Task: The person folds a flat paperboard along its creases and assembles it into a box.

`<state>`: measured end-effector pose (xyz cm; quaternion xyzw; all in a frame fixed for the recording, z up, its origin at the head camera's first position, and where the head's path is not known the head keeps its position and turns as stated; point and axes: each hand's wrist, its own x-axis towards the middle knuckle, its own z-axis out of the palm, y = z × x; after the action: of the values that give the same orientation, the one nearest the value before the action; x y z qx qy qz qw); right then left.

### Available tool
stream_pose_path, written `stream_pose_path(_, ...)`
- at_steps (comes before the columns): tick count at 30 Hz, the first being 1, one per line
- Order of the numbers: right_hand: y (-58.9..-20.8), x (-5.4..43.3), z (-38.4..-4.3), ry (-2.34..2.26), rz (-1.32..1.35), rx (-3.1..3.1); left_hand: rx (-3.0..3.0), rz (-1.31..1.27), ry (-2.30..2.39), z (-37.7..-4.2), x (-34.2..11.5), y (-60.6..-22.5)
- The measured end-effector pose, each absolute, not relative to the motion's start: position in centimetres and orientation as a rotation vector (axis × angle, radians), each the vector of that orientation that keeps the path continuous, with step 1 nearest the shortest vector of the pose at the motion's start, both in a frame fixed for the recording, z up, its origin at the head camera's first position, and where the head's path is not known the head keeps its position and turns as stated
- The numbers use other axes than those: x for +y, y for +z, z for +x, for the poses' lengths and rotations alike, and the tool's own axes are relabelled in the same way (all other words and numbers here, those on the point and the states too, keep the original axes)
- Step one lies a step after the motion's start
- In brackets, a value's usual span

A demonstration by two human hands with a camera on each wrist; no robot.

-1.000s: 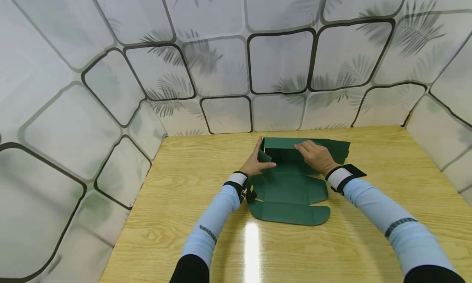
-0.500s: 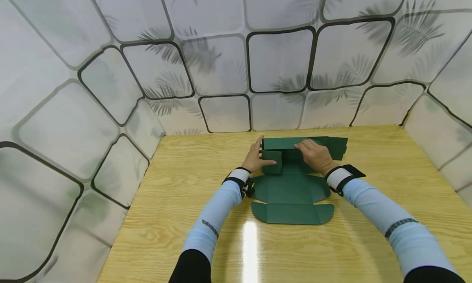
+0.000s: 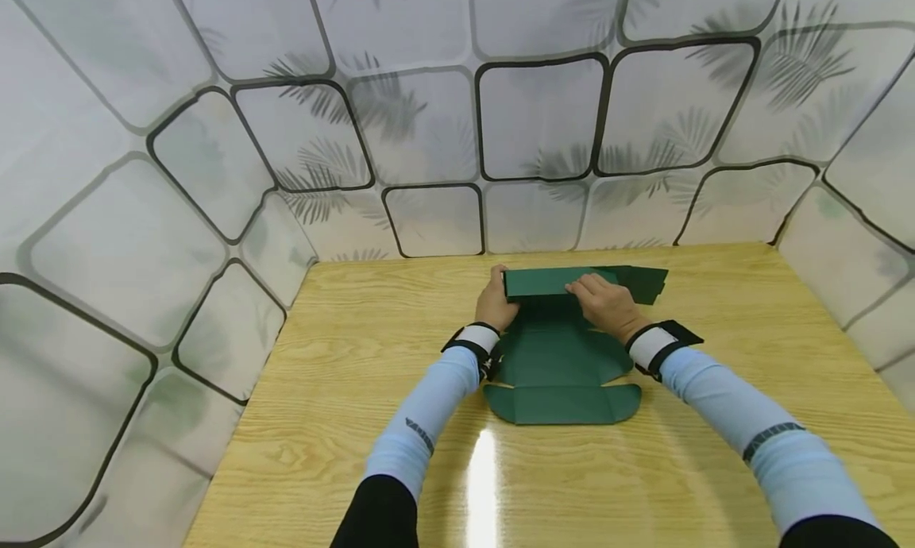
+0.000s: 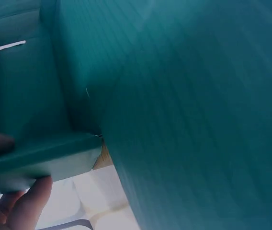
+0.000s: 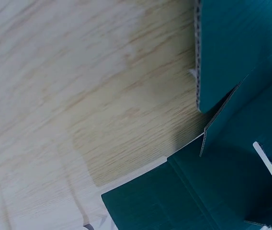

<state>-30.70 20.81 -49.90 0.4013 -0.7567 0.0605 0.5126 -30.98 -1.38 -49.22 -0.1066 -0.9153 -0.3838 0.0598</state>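
Observation:
A dark green cardboard box [image 3: 565, 357], partly folded, lies on the table in the head view. Its far wall stands up with a folded strip [image 3: 543, 283] along the top, while the near panels lie flat. My left hand [image 3: 496, 302] grips the left end of the raised part. The left wrist view shows fingers [image 4: 33, 203] under a folded end panel [image 4: 69, 160], the thumb on its other side. My right hand [image 3: 608, 303] pinches the strip's near edge right of its middle. The right wrist view leaves that hand out but shows an unfolded end flap [image 5: 150, 201].
The box rests on a light wood-grain table [image 3: 357, 357]. Pale patterned curtains [image 3: 429, 135] enclose its back and sides. At the far right, a green flap [image 3: 643, 284] sticks out past my right hand. A white slot [image 4: 11, 45] shows in the box.
The left end flap turned inward under my left thumb and is now out of sight in the head view. My left hand has closed around that end. My right hand stays at the strip.

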Motion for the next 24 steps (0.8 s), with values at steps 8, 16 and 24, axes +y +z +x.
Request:
stream_pose_path(8,-49.7,20.5,-30.6,0.147,0.961,-1.839,-2.778,-0.233,-1.138,-30.8,-0.9,-48.6)
stream_pose_path(16,-49.8,20.5,-30.8,0.135,0.970,-1.863,-2.753,-0.124,-1.129,-30.8,-0.2,-48.5)
stream_pose_path(24,-49.8,20.1,-30.5,0.108,0.962,-1.851,-2.891,-0.163,-1.158,-31.7,-1.3,-48.4)
